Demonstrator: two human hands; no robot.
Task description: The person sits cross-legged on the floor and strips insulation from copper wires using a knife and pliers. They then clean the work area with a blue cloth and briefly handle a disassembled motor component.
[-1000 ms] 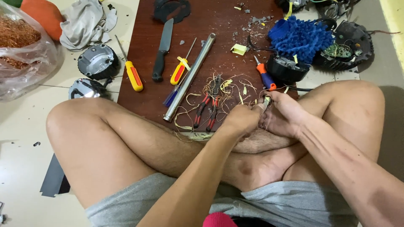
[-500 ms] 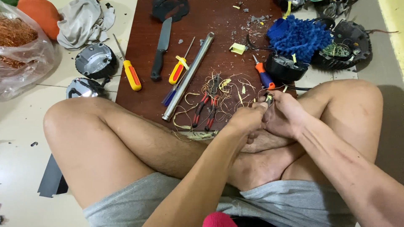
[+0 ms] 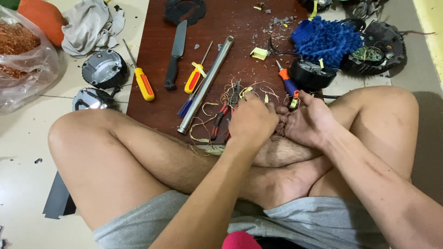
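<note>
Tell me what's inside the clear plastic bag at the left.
The clear plastic bag holds a reddish-brown tangle of copper wire. Its bottom is hidden by creased plastic and the frame edge.

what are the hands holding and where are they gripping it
The left hand and right hand meet, fingers curled around something small between them. It is hidden by the fingers, so the thing and the grip cannot be told.

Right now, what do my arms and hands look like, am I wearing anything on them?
Both arms are bare up to the frame's edge: no sleeves, gloves, watch or rings show on the left hand or the right hand. The forearms are lean. Lower down, grey shorts.
</note>
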